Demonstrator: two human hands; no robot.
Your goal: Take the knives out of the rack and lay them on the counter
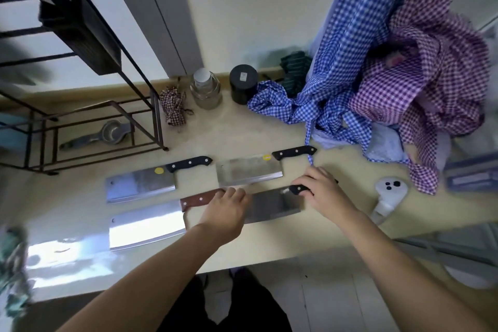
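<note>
Several cleavers lie flat on the beige counter [269,240]. A black-handled cleaver [140,183] lies at the back left and a second black-handled cleaver [250,170] at the back right. In front, a brown-handled cleaver [145,228] lies at the left. My right hand [323,190] grips the black handle of a fourth cleaver [275,205], whose blade rests on the counter. My left hand [229,207] rests over that blade's left end, by the brown handle. The black knife rack [78,27] hangs on the metal shelf at the top left.
A black wire shelf [107,127] with a grey squeezer stands at the left. A glass jar [206,91] and a black canister [244,83] sit by the wall. Blue checked cloth [323,105] and purple checked cloth [436,94] pile at the right, near a white object [388,194].
</note>
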